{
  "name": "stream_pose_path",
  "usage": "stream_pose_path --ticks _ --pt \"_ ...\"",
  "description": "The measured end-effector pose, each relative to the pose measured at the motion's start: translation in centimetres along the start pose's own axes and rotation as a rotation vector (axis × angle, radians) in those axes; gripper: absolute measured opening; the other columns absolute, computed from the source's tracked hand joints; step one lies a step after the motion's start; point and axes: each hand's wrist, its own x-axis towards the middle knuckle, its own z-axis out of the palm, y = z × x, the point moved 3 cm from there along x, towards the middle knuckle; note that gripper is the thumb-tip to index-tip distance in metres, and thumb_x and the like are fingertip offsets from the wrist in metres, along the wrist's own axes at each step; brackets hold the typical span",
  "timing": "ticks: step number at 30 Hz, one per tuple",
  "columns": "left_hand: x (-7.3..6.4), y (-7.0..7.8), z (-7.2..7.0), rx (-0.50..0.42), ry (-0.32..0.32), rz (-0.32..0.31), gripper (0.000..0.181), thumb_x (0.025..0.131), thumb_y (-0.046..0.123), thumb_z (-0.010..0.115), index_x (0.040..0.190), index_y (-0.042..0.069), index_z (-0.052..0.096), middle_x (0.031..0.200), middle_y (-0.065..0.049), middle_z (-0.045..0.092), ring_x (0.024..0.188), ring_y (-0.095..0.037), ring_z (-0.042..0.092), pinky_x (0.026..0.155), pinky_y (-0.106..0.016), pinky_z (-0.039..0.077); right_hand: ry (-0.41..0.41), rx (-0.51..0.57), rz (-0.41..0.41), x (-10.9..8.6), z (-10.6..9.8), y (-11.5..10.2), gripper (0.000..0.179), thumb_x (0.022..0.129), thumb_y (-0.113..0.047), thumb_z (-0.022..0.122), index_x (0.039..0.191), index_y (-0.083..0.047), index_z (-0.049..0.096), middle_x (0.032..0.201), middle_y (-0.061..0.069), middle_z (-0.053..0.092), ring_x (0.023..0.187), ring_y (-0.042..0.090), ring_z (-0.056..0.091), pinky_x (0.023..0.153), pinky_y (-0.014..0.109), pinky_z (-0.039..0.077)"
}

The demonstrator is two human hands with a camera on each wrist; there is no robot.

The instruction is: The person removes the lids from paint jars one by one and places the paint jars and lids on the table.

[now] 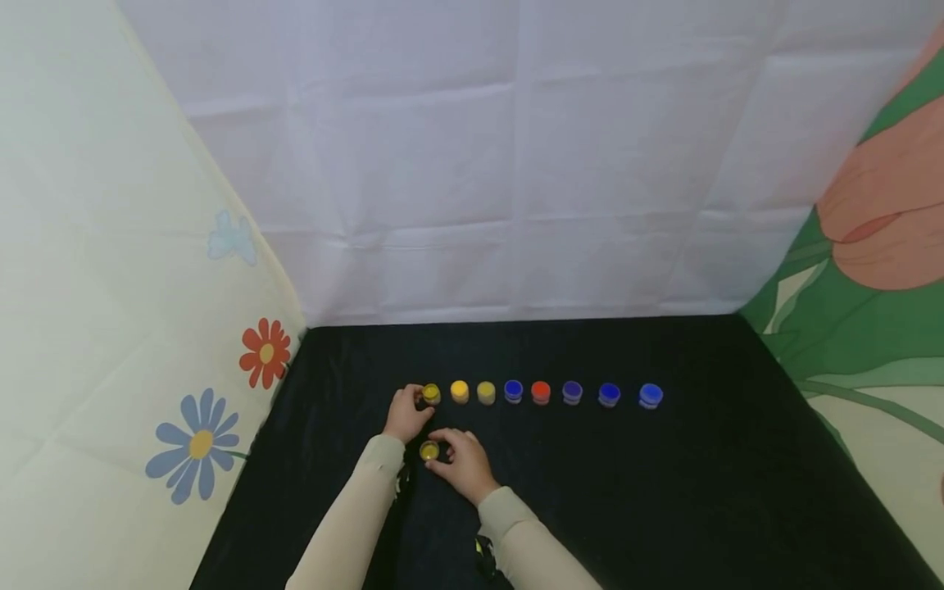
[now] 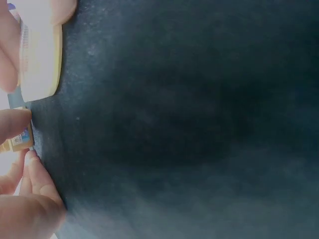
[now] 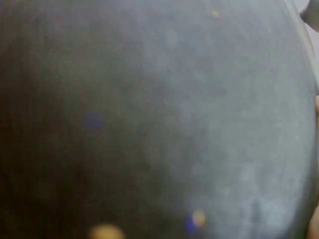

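My left hand (image 1: 408, 415) pinches a small dark-yellow pot (image 1: 431, 393) at the left end of a row of pots. The left wrist view shows that pot's label (image 2: 21, 136) between thumb and fingers. Closer to me, my right hand (image 1: 469, 467) holds a second yellow pot (image 1: 429, 451) between thumb and fingertips. This second pot (image 2: 42, 62) appears large and washed out in the left wrist view. Only slivers of the right hand's fingers (image 3: 313, 226) reach the right wrist view's edge.
Right of the left hand, the row runs on with an orange-yellow pot (image 1: 460, 392), a pale yellow pot (image 1: 486, 393), a red pot (image 1: 541, 392) and several blue or purple pots (image 1: 609, 395). A black cloth (image 1: 664, 492) covers the table. White fabric (image 1: 516, 164) hangs behind.
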Motion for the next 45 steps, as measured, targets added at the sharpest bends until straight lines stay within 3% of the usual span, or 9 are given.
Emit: stream_pose_path --ticks 7,15,20,24,28,32,39,45 --pt "-0.4 -0.3 0.0 -0.008 0.043 0.038 0.039 0.092 0.004 0.071 0.127 -0.006 0.056 0.115 -0.022 0.056 0.106 -0.036 0.057 0.095 -0.052 0.049 -0.03 0.017 0.005 0.1 -0.2 -0.2 0.035 0.083 -0.014 0.085 0.115 -0.008 0.072 0.109 0.004 0.071 0.078 0.01 0.052 0.07 0.026 0.047" --pt "-1.7 -0.5 0.2 -0.117 0.074 0.021 0.037 0.092 -0.001 0.069 0.125 -0.005 0.053 0.115 -0.021 0.056 0.104 -0.035 0.057 0.093 -0.053 0.049 -0.053 0.038 -0.018 -0.1 -0.7 -0.1 0.038 0.083 -0.01 0.084 0.117 -0.005 0.069 0.101 0.004 0.065 0.077 0.009 0.052 0.07 0.026 0.048" --pt "-2.7 -0.8 0.1 -0.137 0.091 0.04 0.027 0.092 -0.001 0.068 0.115 -0.002 0.054 0.108 -0.019 0.057 0.099 -0.033 0.057 0.09 -0.051 0.049 -0.078 0.101 -0.007 -0.3 -1.4 0.2 0.041 0.083 -0.004 0.082 0.121 -0.002 0.065 0.104 0.007 0.058 0.08 0.013 0.055 0.073 0.027 0.052" --pt "-3.3 -0.1 0.0 -0.122 0.099 0.059 0.016 0.094 0.0 0.064 0.108 0.0 0.057 0.103 -0.015 0.055 0.094 -0.03 0.057 0.086 -0.049 0.051 -0.039 0.14 0.043 -0.1 -2.1 0.5 0.042 0.084 -0.003 0.081 0.122 -0.001 0.063 0.108 0.011 0.057 0.09 0.021 0.058 0.078 0.03 0.056" --pt "-3.7 1.0 0.3 -0.139 0.059 0.087 0.014 0.097 0.001 0.062 0.111 0.001 0.059 0.106 -0.014 0.056 0.097 -0.029 0.06 0.087 -0.047 0.052 0.051 0.15 0.109 0.3 -2.6 0.9 0.041 0.085 0.0 0.079 0.122 0.002 0.062 0.111 0.016 0.057 0.099 0.031 0.06 0.081 0.037 0.057" --pt "-3.8 2.2 1.0 -0.149 0.001 0.107 0.024 0.098 0.001 0.06 0.122 -0.001 0.059 0.116 -0.018 0.058 0.107 -0.034 0.061 0.093 -0.049 0.052 0.1 0.167 0.171 0.6 -2.8 1.1 0.042 0.088 0.008 0.07 0.128 0.006 0.058 0.121 0.024 0.057 0.111 0.04 0.06 0.084 0.043 0.058" --pt "-3.1 3.9 2.4 -0.142 -0.112 0.108 0.045 0.098 -0.005 0.052 0.142 -0.01 0.046 0.137 -0.028 0.054 0.126 -0.042 0.056 0.104 -0.052 0.045 0.106 0.233 0.283 1.4 -3.2 0.9 0.06 0.088 0.017 0.055 0.146 0.01 0.042 0.146 0.032 0.047 0.131 0.044 0.051 0.097 0.052 0.051" --pt "-2.4 4.2 3.2 -0.17 -0.148 0.074 0.055 0.096 -0.01 0.049 0.15 -0.012 0.034 0.149 -0.031 0.044 0.133 -0.044 0.049 0.109 -0.054 0.041 0.077 0.229 0.317 2.2 -3.4 1.1 0.069 0.086 0.02 0.05 0.151 0.012 0.032 0.154 0.033 0.035 0.137 0.045 0.044 0.101 0.052 0.049"
